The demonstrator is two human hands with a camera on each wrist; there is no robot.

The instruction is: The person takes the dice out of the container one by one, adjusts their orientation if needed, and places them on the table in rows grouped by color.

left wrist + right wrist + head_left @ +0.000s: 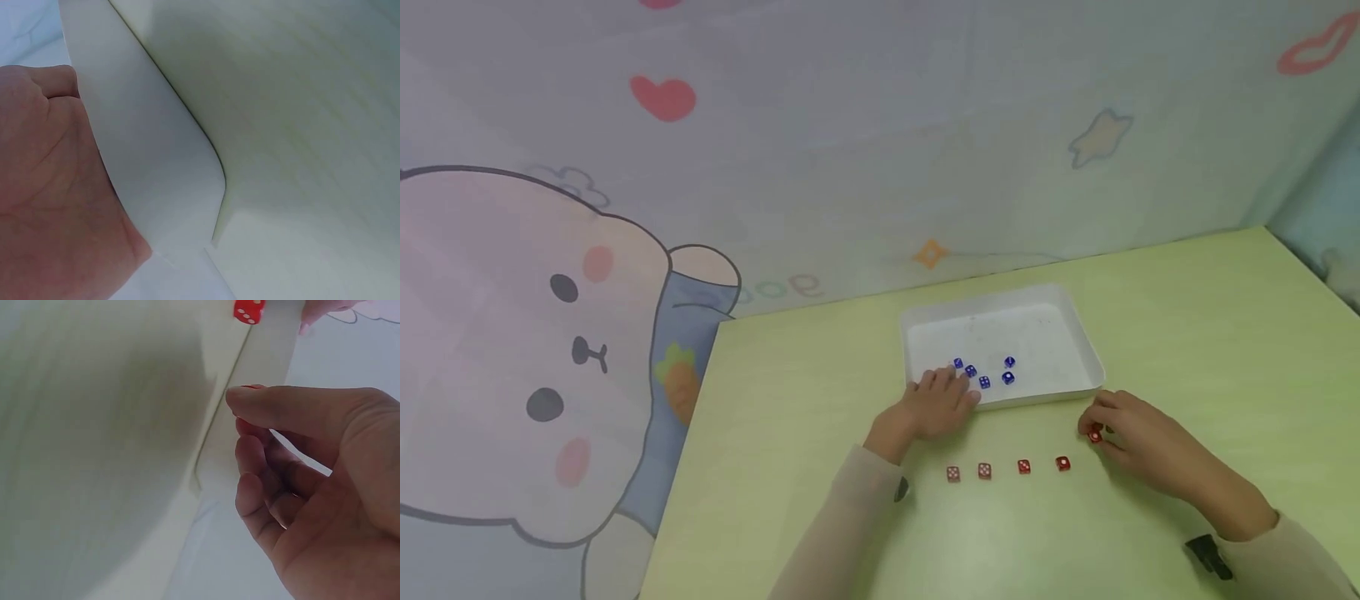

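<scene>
Fingertips of the right hand [1138,437] pinch a red die [1095,436]; four red dice [1006,469] line up at its 8 o'clock, five blue dice [984,372] sit in the tray [1078,337], left hand [936,404] relaxed on its rim.

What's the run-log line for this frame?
left hand: rests on white tray rim | right hand: pinches red die | four red dice in row | five blue dice in tray

head cam high, looking down at table [1187,333]; wrist cams v. close, both on tray [1078,333] edge
</scene>
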